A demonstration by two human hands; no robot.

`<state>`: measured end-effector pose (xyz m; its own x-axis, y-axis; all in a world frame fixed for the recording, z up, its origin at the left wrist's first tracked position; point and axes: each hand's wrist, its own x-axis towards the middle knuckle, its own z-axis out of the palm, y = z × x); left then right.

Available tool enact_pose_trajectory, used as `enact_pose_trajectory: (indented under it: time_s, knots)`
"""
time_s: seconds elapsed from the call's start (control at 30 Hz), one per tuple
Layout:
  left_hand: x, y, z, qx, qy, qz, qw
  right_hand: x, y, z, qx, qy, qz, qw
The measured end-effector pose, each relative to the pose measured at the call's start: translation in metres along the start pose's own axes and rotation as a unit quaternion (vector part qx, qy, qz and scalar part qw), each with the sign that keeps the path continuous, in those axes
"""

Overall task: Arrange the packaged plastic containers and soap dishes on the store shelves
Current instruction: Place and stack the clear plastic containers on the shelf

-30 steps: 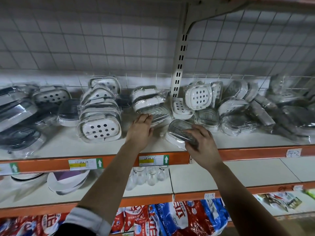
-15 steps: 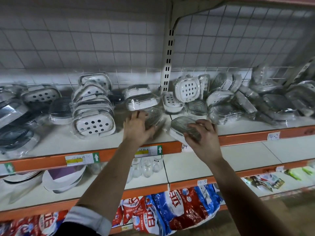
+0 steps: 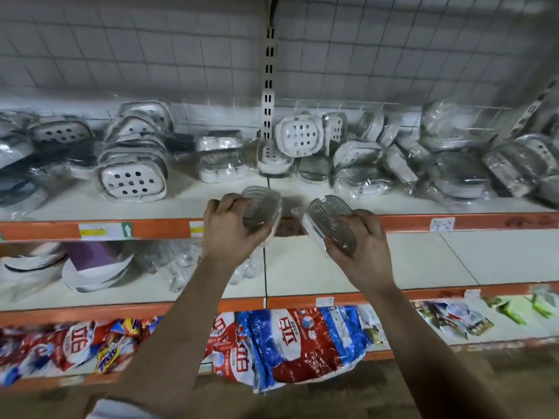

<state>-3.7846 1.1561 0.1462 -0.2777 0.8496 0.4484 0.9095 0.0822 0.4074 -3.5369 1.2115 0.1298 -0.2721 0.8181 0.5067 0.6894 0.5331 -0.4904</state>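
Busy at the store shelf [image 3: 196, 204]
Left grip [image 3: 230, 228] curls round one ribbed dish [image 3: 264, 205], right grip [image 3: 360, 246] round a second dish [image 3: 328, 217] — both near its orange edge.

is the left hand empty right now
No, the left hand grips a clear ribbed plastic soap dish at the orange shelf edge.

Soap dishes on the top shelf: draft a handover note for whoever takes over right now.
Left hand grips one wrapped ribbed dish at the front edge of the top shelf. Right hand grips a second ribbed dish at that same edge. Neither is released.
Done: stack of white holed dishes stands at left.
Left to do: place both held dishes, then probably tidy the jumbled heap on the right.
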Motion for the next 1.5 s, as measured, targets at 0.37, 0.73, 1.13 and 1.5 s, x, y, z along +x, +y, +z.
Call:
enact_pose_trajectory:
  time_s: [0.37, 0.73, 1.13, 1.5]
  knots:
    - [-0.120, 0.078, 0.069, -0.034, 0.085, 0.020, 0.996, -0.088, 0.103, -0.030, 0.087, 0.007, -0.007, 0.996]
    - [-0.136, 0.024, 0.228, 0.010, -0.121, -0.120, 0.985, -0.096, 0.198, 0.100, 0.032, -0.198, 0.086, 0.976]
    - [-0.044, -0.048, 0.374, 0.091, -0.115, -0.065, 0.987, -0.086, 0.263, 0.209, -0.047, -0.112, 0.064, 0.991]
    - [0.016, -0.062, 0.425, 0.187, -0.196, -0.044, 0.962, -0.080, 0.271, 0.232, -0.060, -0.084, 0.031, 0.994]
